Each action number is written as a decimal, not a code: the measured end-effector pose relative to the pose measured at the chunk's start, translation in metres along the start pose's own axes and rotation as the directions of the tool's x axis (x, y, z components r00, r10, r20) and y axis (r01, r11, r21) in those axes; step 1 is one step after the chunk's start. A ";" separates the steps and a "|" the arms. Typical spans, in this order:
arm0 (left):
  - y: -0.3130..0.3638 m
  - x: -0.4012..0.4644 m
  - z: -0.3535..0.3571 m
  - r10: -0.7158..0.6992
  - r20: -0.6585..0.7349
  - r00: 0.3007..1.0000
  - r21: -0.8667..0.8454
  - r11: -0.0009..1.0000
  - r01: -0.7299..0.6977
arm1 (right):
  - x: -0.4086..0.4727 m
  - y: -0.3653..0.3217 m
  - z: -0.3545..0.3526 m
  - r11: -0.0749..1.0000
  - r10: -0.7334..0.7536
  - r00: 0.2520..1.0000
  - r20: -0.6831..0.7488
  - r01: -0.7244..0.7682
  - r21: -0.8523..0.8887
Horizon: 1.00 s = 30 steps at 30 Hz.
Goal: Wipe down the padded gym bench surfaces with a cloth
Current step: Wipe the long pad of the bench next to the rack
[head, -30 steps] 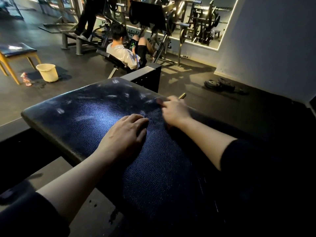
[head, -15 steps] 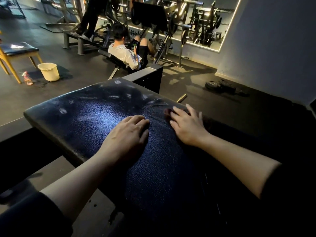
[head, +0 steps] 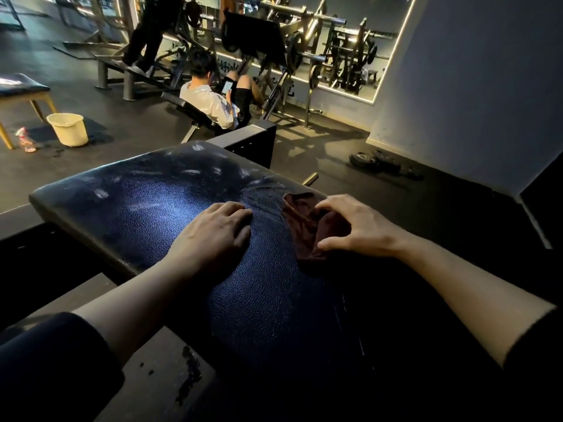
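A dark blue padded bench (head: 137, 208) with a grained, shiny surface fills the middle of the view, with pale smears near its far end. My left hand (head: 216, 236) rests flat on the pad, fingers straight. A dark brownish-red cloth (head: 307, 223) lies crumpled on the pad to the right of it. My right hand (head: 356, 226) arches over the cloth, with fingertips on its far edge and thumb at its near edge, gathering it.
A cream bucket (head: 68, 129) and a small spray bottle (head: 26, 141) stand on the floor at left beside a wooden-legged stool (head: 21, 89). A person (head: 213, 99) sits on a machine beyond the bench. Weight plates (head: 374, 159) lie on the floor at right.
My right hand has slid back toward me and to the right, then lifted its palm, so the cloth under it now shows. My left hand has stayed flat on the pad.
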<state>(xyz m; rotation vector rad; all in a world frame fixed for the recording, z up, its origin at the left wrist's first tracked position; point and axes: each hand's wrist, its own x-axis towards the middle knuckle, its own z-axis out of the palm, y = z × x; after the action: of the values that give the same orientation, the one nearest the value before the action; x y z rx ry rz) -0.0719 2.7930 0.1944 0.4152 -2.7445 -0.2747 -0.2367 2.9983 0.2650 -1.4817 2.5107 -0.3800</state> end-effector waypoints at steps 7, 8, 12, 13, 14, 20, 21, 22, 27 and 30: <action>-0.002 0.001 0.000 0.025 -0.004 1.000 0.007 1.000 -0.025 | -0.009 0.006 -0.006 0.997 -0.081 0.993 0.089 0.079 0.026; -0.002 0.001 0.000 0.035 -0.012 0.999 0.015 0.999 -0.035 | -0.012 0.007 -0.002 0.994 -0.102 0.995 0.008 0.102 -0.038; 0.000 -0.002 -0.003 0.077 -0.029 0.997 0.036 0.996 -0.076 | -0.024 -0.001 0.009 0.916 -0.270 0.919 -0.289 0.153 -0.371; 0.001 -0.003 -0.004 0.086 -0.033 0.996 0.036 0.996 -0.085 | -0.028 -0.004 0.009 0.906 -0.301 0.901 -0.311 0.169 -0.388; 0.001 -0.003 -0.004 0.097 -0.036 0.995 0.035 0.995 -0.096 | -0.034 -0.008 0.009 0.898 -0.329 0.890 -0.315 0.191 -0.396; 0.006 0.005 -0.006 0.260 0.031 0.965 0.042 0.964 -0.261 | -0.062 -0.027 0.019 0.880 -0.285 0.955 -0.079 0.228 -0.416; 0.011 0.008 -0.009 0.303 0.051 0.952 0.036 0.952 -0.305 | -0.062 -0.029 0.015 0.917 -0.246 0.967 -0.066 0.210 -0.338; 0.019 0.011 -0.012 0.341 0.057 0.938 0.004 0.940 -0.342 | -0.061 -0.032 0.008 0.964 -0.191 0.980 -0.060 0.175 -0.199; 0.060 0.025 -0.003 0.342 0.215 0.915 -0.051 0.939 -0.339 | -0.040 -0.032 0.000 0.998 -0.029 0.985 -0.173 0.019 -0.057; 0.059 0.024 -0.001 0.260 0.346 0.901 -0.076 0.966 -0.249 | -0.023 -0.031 0.013 0.979 -0.189 0.941 -0.280 0.157 -0.134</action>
<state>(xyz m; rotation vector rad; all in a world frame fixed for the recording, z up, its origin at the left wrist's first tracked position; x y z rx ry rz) -0.1078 2.8403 0.2173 -0.0106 -3.0984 -0.3508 -0.1967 3.0025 0.2631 -1.8180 2.6670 -0.5329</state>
